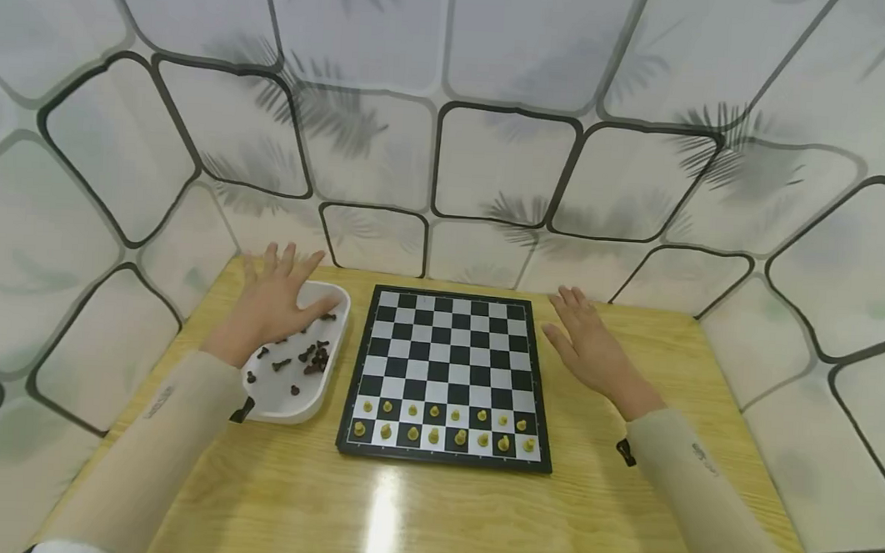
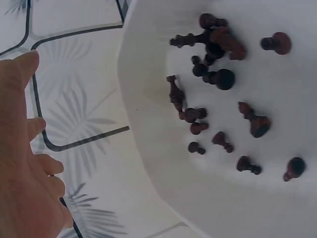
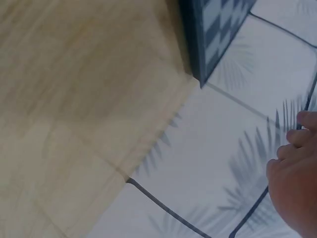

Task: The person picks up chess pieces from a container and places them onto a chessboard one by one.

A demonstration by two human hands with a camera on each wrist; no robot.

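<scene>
Head view: I see the left hand [image 1: 279, 301] spread flat, fingers straight, over the far end of a white tray [image 1: 330, 362] at nine o'clock of the chessboard [image 1: 449, 352], holding nothing. Dark chess pieces [image 2: 213, 74] lie scattered in the tray. The right hand [image 1: 592, 347] hovers wide open over the wooden table [image 1: 430, 518] at three o'clock of the board, just beside its edge. Yellow pieces [image 1: 445, 425] fill the two near rows at six o'clock.
</scene>
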